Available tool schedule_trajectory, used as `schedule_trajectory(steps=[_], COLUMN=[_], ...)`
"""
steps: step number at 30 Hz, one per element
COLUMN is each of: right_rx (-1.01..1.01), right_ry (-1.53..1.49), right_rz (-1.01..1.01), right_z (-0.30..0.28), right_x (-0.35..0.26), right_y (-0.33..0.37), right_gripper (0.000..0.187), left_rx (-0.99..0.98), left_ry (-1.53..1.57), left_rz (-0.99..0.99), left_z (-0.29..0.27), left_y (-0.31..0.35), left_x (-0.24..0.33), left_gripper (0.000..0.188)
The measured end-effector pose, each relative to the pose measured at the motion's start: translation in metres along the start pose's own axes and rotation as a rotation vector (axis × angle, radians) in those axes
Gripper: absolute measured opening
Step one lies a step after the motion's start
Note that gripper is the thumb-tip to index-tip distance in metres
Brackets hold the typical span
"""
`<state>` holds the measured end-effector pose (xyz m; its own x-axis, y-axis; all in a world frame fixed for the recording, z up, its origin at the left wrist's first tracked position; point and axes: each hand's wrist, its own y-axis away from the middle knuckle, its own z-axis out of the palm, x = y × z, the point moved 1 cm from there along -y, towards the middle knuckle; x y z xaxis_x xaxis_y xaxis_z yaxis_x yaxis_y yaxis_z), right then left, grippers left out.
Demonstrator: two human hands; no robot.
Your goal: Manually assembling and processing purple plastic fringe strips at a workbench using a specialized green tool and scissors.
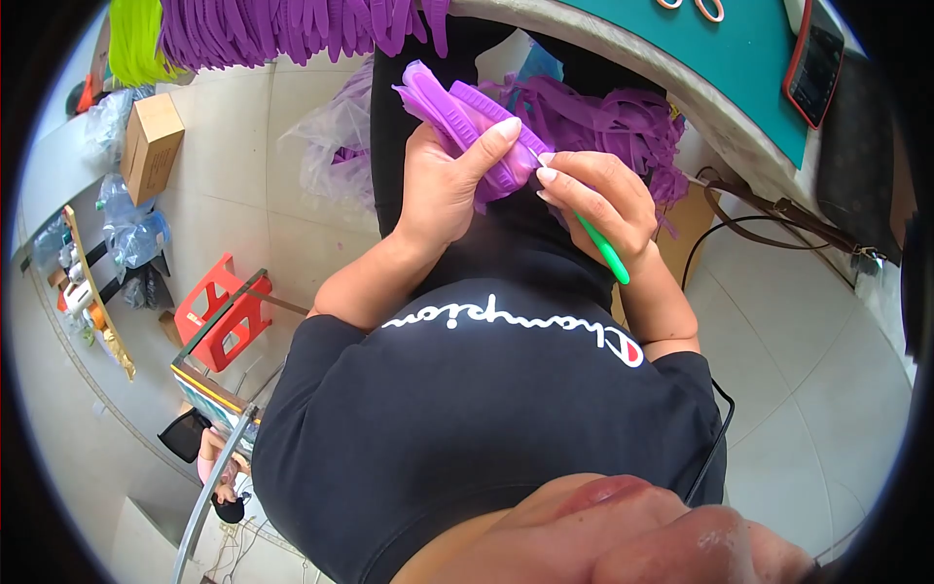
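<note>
In front of my body, my left hand is closed round a folded purple rubbery piece with ribbed edges, its thumb pressed on top. My right hand pinches a slim tool with a green handle. The tool's thin metal tip meets the right side of the purple piece; the exact kind of tip is too small to make out. Beyond my right hand, a heap of loose purple strips lies near my lap, partly hidden by the hand.
Many purple ribbed pieces and lime-green ones hang at the far left. A teal-topped table with a phone and scissors curves along the right. A red stool, a cardboard box and a distant person are leftward.
</note>
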<state>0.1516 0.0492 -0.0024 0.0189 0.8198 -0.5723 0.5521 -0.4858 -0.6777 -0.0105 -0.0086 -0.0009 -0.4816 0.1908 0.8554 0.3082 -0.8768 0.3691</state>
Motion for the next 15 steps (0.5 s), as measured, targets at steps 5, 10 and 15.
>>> schedule_trajectory(steps=[5,10,15], right_rx=[-0.001,-0.022,-0.039], right_ry=[0.001,0.028,0.083], right_rz=[0.000,-0.005,0.036], right_z=[-0.0014,-0.0018,-0.0008], right_x=[0.0007,-0.0019,-0.0061], right_y=[-0.0002,-0.0009,-0.0018], right_gripper=[0.030,0.029,0.025], left_rx=[-0.006,-0.026,-0.027], left_ry=[-0.009,-0.011,-0.058], left_rz=[-0.010,-0.006,0.016], left_z=[-0.0001,-0.0002,-0.0033], left_y=[0.0008,0.0024,0.0031], left_x=[-0.0007,0.0010,0.0001], left_gripper=[0.013,0.013,0.014])
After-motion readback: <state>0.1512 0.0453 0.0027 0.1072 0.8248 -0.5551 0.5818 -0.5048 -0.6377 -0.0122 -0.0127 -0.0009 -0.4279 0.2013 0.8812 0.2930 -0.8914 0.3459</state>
